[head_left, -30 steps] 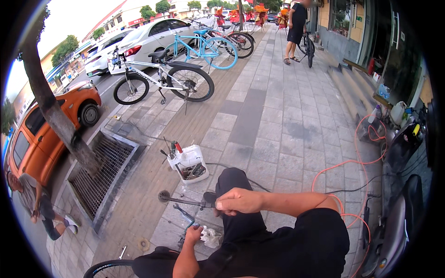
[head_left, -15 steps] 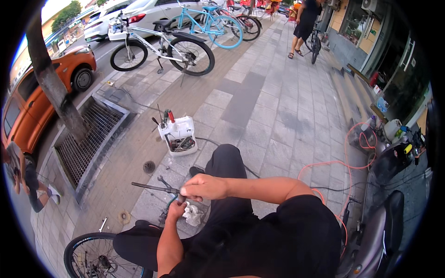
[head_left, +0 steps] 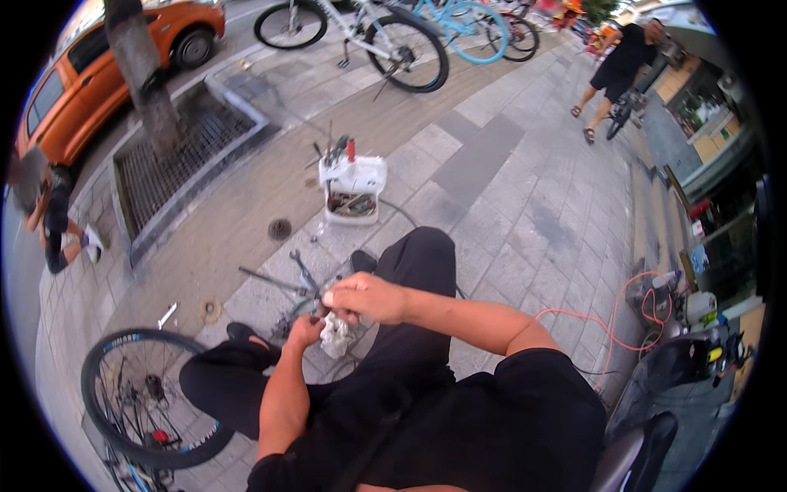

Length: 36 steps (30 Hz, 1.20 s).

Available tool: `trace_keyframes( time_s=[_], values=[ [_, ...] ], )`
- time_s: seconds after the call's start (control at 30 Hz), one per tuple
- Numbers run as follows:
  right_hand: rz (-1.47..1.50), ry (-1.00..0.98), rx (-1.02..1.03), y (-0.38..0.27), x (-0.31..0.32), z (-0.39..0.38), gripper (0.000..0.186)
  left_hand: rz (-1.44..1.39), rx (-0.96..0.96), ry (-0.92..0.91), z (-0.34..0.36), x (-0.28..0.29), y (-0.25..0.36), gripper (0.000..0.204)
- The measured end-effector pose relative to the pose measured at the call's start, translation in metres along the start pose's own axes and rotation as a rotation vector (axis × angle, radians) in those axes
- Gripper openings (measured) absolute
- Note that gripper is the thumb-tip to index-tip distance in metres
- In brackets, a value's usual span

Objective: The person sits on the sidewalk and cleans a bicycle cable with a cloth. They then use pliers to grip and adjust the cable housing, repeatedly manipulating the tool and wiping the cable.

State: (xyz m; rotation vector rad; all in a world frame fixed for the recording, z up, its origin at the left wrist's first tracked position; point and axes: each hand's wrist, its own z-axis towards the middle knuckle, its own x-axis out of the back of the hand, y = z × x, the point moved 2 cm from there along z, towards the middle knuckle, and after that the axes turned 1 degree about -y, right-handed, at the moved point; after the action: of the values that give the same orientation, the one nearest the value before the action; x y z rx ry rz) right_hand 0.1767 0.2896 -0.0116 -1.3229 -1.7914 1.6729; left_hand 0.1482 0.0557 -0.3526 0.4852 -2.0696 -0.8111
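My right hand (head_left: 357, 299) is closed on a long dark metal bar (head_left: 264, 276) that slants out to the upper left. Just below, my left hand (head_left: 305, 328) grips a part hidden between its fingers, close under the right. A crumpled white rag (head_left: 336, 336) is beside both hands. A spanner (head_left: 298, 264) with its open jaw upward shows behind the bar. On the paving lie a cog cluster (head_left: 279, 229), a small spanner (head_left: 167, 316) and a ring (head_left: 210, 312). A bicycle wheel (head_left: 97, 377) lies by my left leg.
A white toolbox (head_left: 352, 213) stands ahead, orange cable (head_left: 611, 328) at right near a scooter (head_left: 656, 369). A tree grate (head_left: 156, 189), orange car (head_left: 90, 66) and parked bicycles (head_left: 402, 57) are beyond. One person (head_left: 57, 221) is at left, another (head_left: 619, 61) upper right with a bicycle.
The view has tilted downward. My left hand has come up beneath the right, and the bar has swung to a slant. The person in black at the right has moved along the pavement.
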Motion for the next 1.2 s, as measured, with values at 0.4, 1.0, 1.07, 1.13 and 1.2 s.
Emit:
trace_keyframes(
  time_s=[0.4, 1.0, 1.07, 1.13, 1.2],
  values=[
    [-0.158, 0.085, -0.104, -0.014, 0.046, 0.036, 0.034, 0.036, 0.148, -0.057, -0.031, -0.004, 0.000, 0.046],
    [0.166, 0.341, 0.159, -0.053, 0.148, 0.121, 0.036, -0.177, 0.334, 0.172, -0.027, 0.004, -0.020, 0.042],
    [0.231, 0.308, 0.185, -0.054, 0.148, 0.119, 0.038, -0.166, 0.394, 0.161, -0.030, 0.005, -0.028, 0.043],
    [0.218, 0.319, 0.181, -0.055, 0.145, 0.118, 0.040, -0.156, 0.447, 0.074, -0.046, -0.001, -0.038, 0.044],
    [0.180, 0.326, 0.178, -0.057, 0.143, 0.116, 0.043, -0.113, 0.449, -0.044, -0.058, -0.006, -0.045, 0.045]
  ],
)
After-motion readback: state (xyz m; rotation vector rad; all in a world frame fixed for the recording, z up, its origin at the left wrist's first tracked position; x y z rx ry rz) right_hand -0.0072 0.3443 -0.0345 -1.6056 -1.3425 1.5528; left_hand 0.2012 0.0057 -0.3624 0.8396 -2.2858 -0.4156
